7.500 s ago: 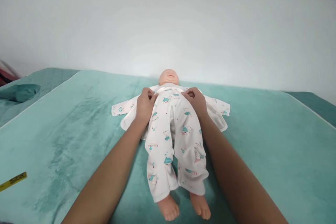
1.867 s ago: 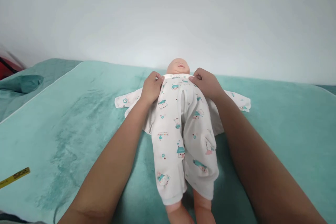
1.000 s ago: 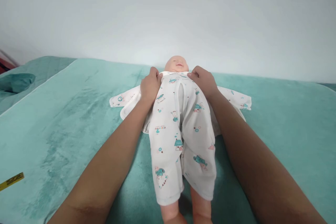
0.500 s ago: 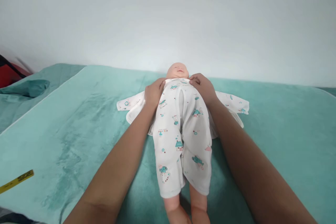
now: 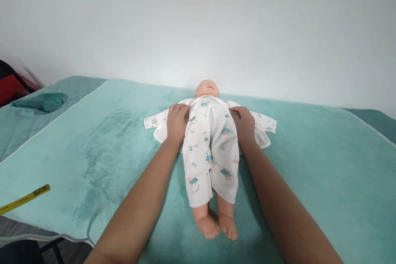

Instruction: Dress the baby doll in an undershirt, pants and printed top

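A baby doll (image 5: 207, 88) lies on its back, feet towards me. White printed pants (image 5: 198, 148) cover it from near the neck to the shins, leaving its bare feet showing. Beneath it a white baby shirt (image 5: 263, 121) is spread with both sleeves stretched outward. My left hand (image 5: 178, 121) is closed at the left upper edge of the pants, its fingertips partly hidden against the doll's side. On the opposite side, my right hand (image 5: 243, 123) has curled fingers, thumb and forefinger together at the pants' edge.
A green padded cover (image 5: 309, 165) lies under everything, against a white wall (image 5: 198, 37). A yellow strip with dark markings (image 5: 26, 200) lies at the left. Farther back are a green cushion-like item (image 5: 40, 102) and a red and black item (image 5: 12, 86).
Both hands have slid from beside the doll's neck down along its sides, towards its feet. The view has shifted, so the feet and a dark band above the wall now show.
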`<act>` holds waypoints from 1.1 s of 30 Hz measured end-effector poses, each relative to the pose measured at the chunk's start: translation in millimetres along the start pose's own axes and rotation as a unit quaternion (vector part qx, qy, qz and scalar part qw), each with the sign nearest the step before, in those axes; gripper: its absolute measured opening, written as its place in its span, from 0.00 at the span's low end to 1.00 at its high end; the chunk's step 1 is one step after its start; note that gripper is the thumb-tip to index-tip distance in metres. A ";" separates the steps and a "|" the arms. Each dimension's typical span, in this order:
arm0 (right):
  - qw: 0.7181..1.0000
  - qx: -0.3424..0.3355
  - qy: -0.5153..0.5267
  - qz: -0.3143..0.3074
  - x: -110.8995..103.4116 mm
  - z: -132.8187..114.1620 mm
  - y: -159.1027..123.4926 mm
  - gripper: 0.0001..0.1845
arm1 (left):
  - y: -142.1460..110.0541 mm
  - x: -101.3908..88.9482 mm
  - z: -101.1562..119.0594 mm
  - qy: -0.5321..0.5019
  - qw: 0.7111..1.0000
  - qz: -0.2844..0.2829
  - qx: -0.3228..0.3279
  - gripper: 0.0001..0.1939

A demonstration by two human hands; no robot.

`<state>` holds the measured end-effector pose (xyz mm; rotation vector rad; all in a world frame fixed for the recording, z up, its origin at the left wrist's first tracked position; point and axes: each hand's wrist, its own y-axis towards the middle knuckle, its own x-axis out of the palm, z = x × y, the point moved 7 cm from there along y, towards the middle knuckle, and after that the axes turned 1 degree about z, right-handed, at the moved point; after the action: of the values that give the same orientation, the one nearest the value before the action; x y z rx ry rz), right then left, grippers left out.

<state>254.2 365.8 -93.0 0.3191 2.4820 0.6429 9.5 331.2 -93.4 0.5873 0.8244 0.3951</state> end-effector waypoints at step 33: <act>0.835 0.279 0.369 -0.300 24.5 14.4 -26.4 0.15 | -40.4 13.3 9.8 -0.487 0.742 -0.182 -0.423 0.19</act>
<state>239.9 357.2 -128.0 -0.6225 3.2105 -0.3176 29.5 303.9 -120.9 -0.2712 -0.3112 0.0279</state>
